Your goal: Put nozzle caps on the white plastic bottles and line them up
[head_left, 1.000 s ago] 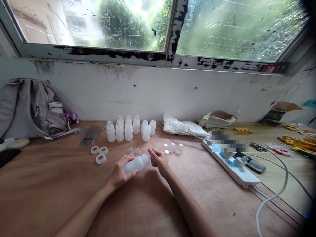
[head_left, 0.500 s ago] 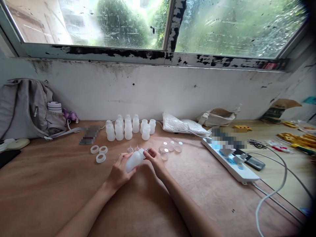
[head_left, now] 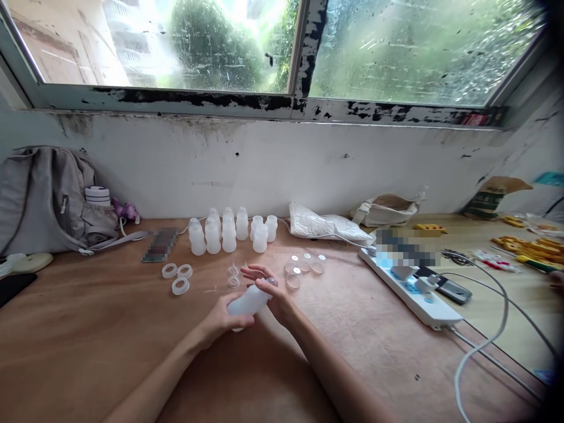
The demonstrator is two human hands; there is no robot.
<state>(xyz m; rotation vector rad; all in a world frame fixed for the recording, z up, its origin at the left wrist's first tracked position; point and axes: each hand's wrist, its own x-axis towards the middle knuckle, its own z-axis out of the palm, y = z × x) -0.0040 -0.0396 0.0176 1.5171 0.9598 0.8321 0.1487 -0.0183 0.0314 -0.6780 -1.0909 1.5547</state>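
Observation:
My left hand (head_left: 227, 314) is wrapped round the body of a frosted white baby bottle (head_left: 249, 301), which is tilted with its top up to the right. My right hand (head_left: 275, 296) is at the bottle's top end, thumb over the neck and the fingers reaching past behind it. A clear dome cap (head_left: 273, 282) shows at that end, partly hidden by the hand. Just beyond lie clear nipples (head_left: 233, 282). Several white rings (head_left: 180, 286) are on the left, and several clear caps (head_left: 293, 281) on the right. A group of frosted bottles (head_left: 229, 235) stands upright behind.
A power strip (head_left: 409, 294) with cables lies on the right beside a phone (head_left: 456, 291). Along the wall are a white plastic package (head_left: 308, 222), a beige bag (head_left: 385, 208) and a grey backpack (head_left: 44, 200). Yellow parts (head_left: 529, 247) lie far right.
The bottle has come lower and slightly to the right. My right hand has gone from pinching at its mouth to lying round its top, with a clear dome cap now visible there.

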